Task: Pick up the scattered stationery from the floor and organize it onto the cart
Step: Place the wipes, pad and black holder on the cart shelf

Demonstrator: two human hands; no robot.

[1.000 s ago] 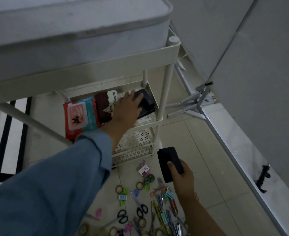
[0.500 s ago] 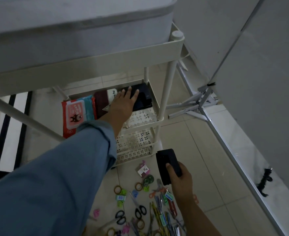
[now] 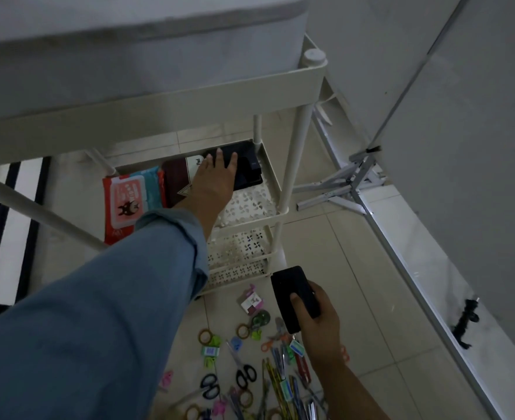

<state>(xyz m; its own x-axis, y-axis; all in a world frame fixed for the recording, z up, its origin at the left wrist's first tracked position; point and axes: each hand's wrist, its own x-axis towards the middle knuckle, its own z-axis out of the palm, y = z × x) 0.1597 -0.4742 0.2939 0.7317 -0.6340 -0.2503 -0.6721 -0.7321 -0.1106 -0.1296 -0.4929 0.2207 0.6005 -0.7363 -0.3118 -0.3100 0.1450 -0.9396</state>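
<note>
A cream tiered cart (image 3: 292, 165) stands in front of me. On its middle shelf lies a flat black case (image 3: 247, 169), beside a dark red box (image 3: 176, 186) and a red wipes pack (image 3: 130, 201). My left hand (image 3: 215, 180) reaches under the top tier and lies with straight fingers on the black case. Lower right, my right hand (image 3: 317, 316) grips a second black case (image 3: 294, 297) above the floor. Scattered stationery (image 3: 250, 368) covers the tiles below: scissors, tape rolls, pens, clips.
The cart's top tier carries a large grey box (image 3: 141, 40). A white folding panel (image 3: 432, 122) on a metal stand (image 3: 341, 189) closes off the right side. A black clamp (image 3: 465, 322) lies by the panel's base. Black stripes mark the floor at the left.
My left hand's fingers have straightened and slid farther back over the black case on the shelf. My right hand with its black case has held roughly still.
</note>
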